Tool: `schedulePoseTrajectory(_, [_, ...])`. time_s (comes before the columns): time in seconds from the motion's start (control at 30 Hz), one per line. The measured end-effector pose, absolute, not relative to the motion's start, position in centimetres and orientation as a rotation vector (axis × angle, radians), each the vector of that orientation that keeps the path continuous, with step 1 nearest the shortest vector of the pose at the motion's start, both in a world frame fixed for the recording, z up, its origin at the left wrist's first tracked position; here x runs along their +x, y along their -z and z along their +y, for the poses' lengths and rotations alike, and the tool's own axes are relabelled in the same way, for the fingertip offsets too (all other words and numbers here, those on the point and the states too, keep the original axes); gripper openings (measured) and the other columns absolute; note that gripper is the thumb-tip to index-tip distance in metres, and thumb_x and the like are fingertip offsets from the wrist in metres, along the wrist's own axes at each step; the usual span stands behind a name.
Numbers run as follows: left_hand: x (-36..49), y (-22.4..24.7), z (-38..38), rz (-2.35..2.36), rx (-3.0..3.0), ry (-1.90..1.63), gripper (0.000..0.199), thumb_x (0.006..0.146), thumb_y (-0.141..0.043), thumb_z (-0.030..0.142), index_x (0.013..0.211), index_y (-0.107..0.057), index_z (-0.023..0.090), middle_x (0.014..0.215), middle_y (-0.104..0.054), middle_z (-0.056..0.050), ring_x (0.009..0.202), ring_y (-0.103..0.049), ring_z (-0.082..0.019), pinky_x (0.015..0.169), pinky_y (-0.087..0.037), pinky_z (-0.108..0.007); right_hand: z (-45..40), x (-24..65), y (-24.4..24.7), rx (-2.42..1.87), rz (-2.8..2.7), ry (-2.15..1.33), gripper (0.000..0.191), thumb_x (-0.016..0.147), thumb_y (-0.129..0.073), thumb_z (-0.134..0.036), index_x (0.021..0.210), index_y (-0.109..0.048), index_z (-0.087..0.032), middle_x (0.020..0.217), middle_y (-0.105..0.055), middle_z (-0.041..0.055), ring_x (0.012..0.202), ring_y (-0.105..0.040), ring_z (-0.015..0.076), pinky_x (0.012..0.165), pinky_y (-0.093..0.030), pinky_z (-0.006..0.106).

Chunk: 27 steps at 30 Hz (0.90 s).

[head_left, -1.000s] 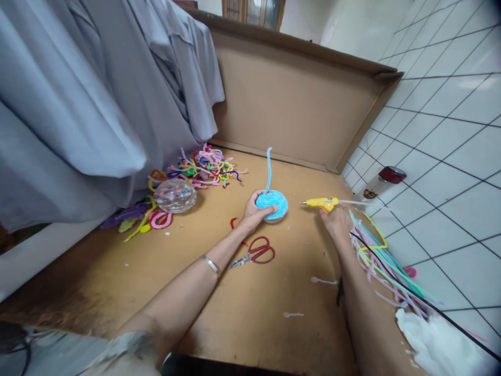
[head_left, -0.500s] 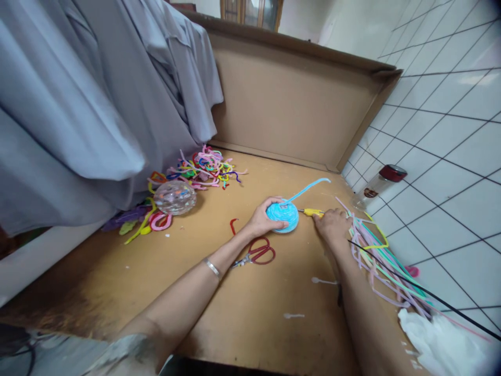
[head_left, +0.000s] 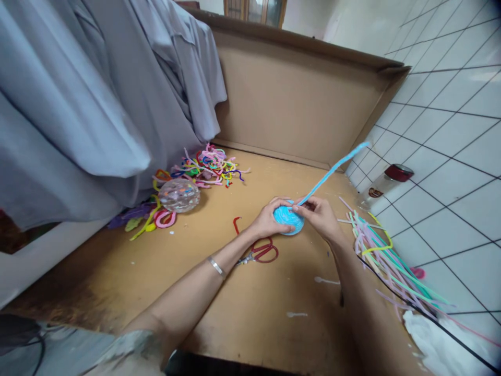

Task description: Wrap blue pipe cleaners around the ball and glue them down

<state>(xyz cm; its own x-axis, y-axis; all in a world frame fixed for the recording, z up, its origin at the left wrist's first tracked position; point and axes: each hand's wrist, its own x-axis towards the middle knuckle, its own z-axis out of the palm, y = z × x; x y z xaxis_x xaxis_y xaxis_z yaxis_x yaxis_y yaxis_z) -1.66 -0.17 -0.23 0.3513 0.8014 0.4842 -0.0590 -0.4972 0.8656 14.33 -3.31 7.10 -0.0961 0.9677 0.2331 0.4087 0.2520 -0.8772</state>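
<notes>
Nearest, at the right, crumpled white material [head_left: 438,342] is crossed by a black cable [head_left: 410,304]. On the tan tabletop [head_left: 235,313], two pale streaks [head_left: 297,315] are seen well to the near side of the hands. Farther in, red-handled scissors [head_left: 266,251] are laid flat, partly covered by the left forearm, on which a silver bracelet [head_left: 215,265] is worn. Loose strands [head_left: 376,256] in pastel colours are bunched along the right, beyond the right forearm.

Between the two hands, a round blue coil [head_left: 288,223] is held. Its left side is cupped by the left hand [head_left: 268,218], fingers over the top, thumb across the near face. Its upper right edge is met by the right hand [head_left: 321,215], whose fingertips are pinched at the foot of a blue strand [head_left: 334,168] slanting up and right.

To the left, a clear faceted bowl [head_left: 180,197] is set beside a multicoloured heap [head_left: 211,164]. A red-lidded jar [head_left: 376,192] is stood by the tiled wall [head_left: 450,130]. The far side is closed off by a cardboard panel [head_left: 297,99].
</notes>
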Motion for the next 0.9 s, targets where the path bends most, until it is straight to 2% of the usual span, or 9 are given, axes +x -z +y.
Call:
schedulePoseTrajectory(0.2, [-1.8,0.2,-0.2,0.655,1.777,-1.261,0.055,0.055,-0.082,0.025,0.106,-0.065,0.020,0.127,-0.058,-0.011,0.127,-0.050,-0.029,0.108,-0.035,-0.044,-2.6,14.5,-6.0,-1.341,-1.614,-0.806,0.037,0.062,-0.071,-0.049,0.075,-0.067,-0.015,0.067,-0.067,0.0041,0.062,-0.057,0.0158,0.059,-0.045,0.028])
schedulePoseTrajectory(0.37, [-2.2,0.1,-0.2,0.626,1.682,-1.247,0.034,0.072,-0.066,0.028,0.105,-0.066,0.020,0.128,-0.058,-0.010,0.125,-0.052,-0.028,0.107,-0.038,-0.042,-2.5,14.8,-5.9,-1.341,-1.641,-0.797,0.037,0.064,-0.069,-0.049,0.075,-0.065,-0.014,0.065,-0.065,0.0029,0.060,-0.056,0.0145,0.057,-0.043,0.027])
schedulePoseTrajectory(0.47, [-2.1,0.2,-0.2,0.629,1.597,-1.256,0.028,0.078,-0.057,0.030,0.102,-0.068,0.019,0.127,-0.059,-0.010,0.123,-0.054,-0.027,0.106,-0.040,-0.041,-2.8,14.5,-6.3,-1.329,-1.611,-0.860,0.037,0.063,-0.068,-0.050,0.074,-0.064,-0.015,0.065,-0.064,0.0025,0.060,-0.055,0.0143,0.057,-0.043,0.027])
schedulePoseTrajectory(0.9, [-1.6,0.1,0.2,0.715,1.503,-1.255,0.028,0.071,-0.060,0.021,0.096,-0.072,0.018,0.126,-0.063,-0.010,0.120,-0.057,-0.026,0.104,-0.043,-0.040,-2.8,14.7,-6.5,-1.426,-1.699,-0.791,0.028,0.062,-0.060,-0.044,0.068,-0.062,-0.016,0.055,-0.053,-0.0013,0.053,-0.044,0.0113,0.052,-0.035,0.025])
